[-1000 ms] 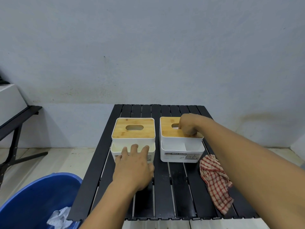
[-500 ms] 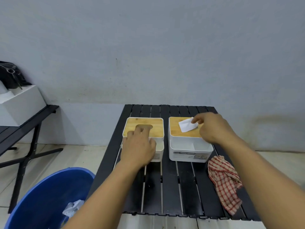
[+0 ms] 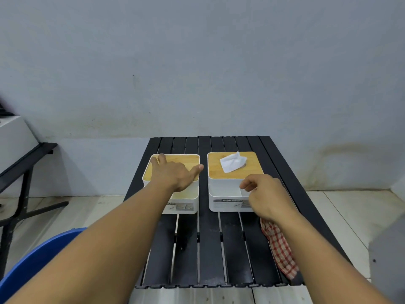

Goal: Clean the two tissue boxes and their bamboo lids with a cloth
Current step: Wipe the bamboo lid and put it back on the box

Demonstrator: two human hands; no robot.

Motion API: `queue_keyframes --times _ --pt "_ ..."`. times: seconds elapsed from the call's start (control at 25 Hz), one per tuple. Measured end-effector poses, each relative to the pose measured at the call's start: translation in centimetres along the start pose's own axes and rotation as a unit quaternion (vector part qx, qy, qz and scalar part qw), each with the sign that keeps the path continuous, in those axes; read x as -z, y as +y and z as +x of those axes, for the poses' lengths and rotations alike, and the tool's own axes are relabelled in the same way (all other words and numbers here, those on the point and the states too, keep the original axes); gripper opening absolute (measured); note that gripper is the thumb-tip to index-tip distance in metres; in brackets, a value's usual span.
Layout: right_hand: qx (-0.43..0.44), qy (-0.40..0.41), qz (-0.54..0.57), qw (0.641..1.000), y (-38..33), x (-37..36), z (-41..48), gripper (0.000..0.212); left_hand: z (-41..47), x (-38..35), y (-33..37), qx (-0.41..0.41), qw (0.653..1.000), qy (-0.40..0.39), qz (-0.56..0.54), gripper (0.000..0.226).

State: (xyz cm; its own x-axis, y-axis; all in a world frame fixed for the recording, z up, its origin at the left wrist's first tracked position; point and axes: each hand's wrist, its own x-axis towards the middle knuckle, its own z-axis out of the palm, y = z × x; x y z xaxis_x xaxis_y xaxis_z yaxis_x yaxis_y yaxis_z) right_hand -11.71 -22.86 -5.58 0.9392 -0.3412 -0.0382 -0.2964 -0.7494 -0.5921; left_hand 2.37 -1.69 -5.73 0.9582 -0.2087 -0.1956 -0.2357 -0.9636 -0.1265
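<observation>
1. Bamboo left lid (image 3: 189, 160) and right lid (image 3: 253, 171) sit on left box (image 3: 184, 206) and right box (image 3: 223, 205), at the table's (image 3: 208, 249) 12 o'clock end.
2. Left hand (image 3: 173, 174) lies flat on left lid, fingers spread.
3. Right hand (image 3: 266, 198), loosely curled and empty, hovers over right box's front.
4. Cloth (image 3: 280, 249) lies at 5 o'clock from right box.

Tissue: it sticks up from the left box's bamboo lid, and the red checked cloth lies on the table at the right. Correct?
No: the head view shows the tissue sticking up from the right box's bamboo lid, not the left's. The red checked cloth does lie on the table at the right.
</observation>
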Motion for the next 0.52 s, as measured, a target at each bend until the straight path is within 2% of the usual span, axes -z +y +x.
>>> queue_keyframes --times 0.08,0.16,0.24,0.36,0.52 --pt "0.003 0.002 0.005 1.0 0.1 -0.1 0.0 0.048 0.1 0.6 -0.6 0.007 1.0 -0.019 -0.015 0.081" --pt "0.007 0.009 0.016 1.0 0.2 -0.1 0.1 0.043 0.2 1.7 -1.2 0.033 0.996 -0.066 -0.06 0.054" --pt "0.003 0.005 0.021 1.0 0.2 -0.3 -0.1 0.04 0.7 2.0 -1.5 0.051 0.992 -0.087 -0.075 0.042" --pt "0.0 -0.007 0.019 1.0 0.2 -0.4 -0.4 0.042 0.6 1.6 -1.4 0.034 0.993 -0.109 -0.038 0.07" --pt "-0.003 -0.009 0.015 1.0 0.2 -0.5 -0.3 0.041 0.0 0.7 -1.0 0.013 0.997 -0.075 -0.023 0.091"
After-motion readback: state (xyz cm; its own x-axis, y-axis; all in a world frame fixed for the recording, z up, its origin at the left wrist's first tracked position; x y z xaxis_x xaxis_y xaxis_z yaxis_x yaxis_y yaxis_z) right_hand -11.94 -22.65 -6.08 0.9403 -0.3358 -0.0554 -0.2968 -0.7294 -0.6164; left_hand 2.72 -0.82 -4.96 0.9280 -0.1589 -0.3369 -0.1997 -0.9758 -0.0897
